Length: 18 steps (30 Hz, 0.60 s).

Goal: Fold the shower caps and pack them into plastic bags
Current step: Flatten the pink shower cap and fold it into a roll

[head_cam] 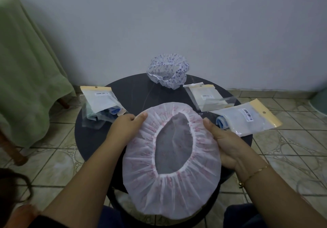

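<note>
We hold the pink-and-white shower cap [169, 160] spread open between both hands, elastic opening facing up, over the near half of the round dark table [134, 89]. Our left hand [123, 127] pinches its far left rim with thumb on top; our right hand [223, 143] grips its right rim, fingers curled beneath. The hands sit apart, one at each side of the cap. At the far edge lies a blue-patterned cap [168, 72]. A filled bag [100, 105] lies at the left edge, an empty bag [207, 98] and another filled bag [247, 120] at the right.
</note>
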Available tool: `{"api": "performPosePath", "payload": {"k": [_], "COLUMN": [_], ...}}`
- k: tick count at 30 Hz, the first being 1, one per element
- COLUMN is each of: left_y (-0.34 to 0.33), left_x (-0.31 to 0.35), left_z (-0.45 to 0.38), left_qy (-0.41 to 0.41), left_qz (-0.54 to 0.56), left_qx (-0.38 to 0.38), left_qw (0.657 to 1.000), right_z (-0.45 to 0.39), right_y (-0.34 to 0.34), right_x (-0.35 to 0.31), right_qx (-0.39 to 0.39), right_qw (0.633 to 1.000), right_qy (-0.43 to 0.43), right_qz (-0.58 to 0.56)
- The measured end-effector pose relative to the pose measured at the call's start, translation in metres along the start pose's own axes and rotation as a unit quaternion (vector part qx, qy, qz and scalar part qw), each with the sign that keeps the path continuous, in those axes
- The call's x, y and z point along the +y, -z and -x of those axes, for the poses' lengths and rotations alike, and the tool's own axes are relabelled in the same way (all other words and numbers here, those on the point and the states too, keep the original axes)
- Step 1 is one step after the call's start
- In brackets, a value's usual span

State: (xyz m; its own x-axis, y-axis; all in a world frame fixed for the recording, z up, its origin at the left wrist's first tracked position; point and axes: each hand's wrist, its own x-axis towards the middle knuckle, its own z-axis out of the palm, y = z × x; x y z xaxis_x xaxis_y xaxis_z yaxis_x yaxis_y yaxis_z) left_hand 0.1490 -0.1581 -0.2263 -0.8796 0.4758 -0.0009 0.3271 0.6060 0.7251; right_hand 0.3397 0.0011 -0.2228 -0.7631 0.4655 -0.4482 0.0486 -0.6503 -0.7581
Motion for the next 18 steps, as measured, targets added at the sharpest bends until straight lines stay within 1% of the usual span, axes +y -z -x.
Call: {"api": "performPosePath", "payload": {"k": [2,5,8,11,13,18], "left_y": [-0.001,0.000,0.004,0.009,0.012,0.014], "left_x": [-0.001,-0.005,-0.013,-0.022,-0.026,-0.030], "left_z": [-0.001,-0.003,-0.006,-0.009,-0.011,-0.006], "left_qy": [-0.015,-0.022,-0.013,0.010,0.026,0.025], "left_qz": [0.012,0.017,-0.019,-0.081,-0.117,-0.145], "left_qx": [0.008,0.024,0.025,0.011,-0.009,-0.041], "left_qw": [1.000,0.999,0.999,0.997,0.993,0.988], "right_z": [-0.002,-0.004,-0.006,-0.009,-0.011,-0.010], "right_y": [0.003,0.005,0.010,0.019,0.025,0.025], "right_x": [0.000,0.000,-0.004,-0.008,-0.009,-0.006], "right_qx": [0.030,0.074,0.125,0.191,0.221,0.242], "right_qw": [1.000,0.996,0.987,0.962,0.944,0.900], "right_qy": [0.008,0.025,0.059,0.105,0.126,0.165], "right_qz": [0.000,0.032,0.083,0.161,0.212,0.323]}}
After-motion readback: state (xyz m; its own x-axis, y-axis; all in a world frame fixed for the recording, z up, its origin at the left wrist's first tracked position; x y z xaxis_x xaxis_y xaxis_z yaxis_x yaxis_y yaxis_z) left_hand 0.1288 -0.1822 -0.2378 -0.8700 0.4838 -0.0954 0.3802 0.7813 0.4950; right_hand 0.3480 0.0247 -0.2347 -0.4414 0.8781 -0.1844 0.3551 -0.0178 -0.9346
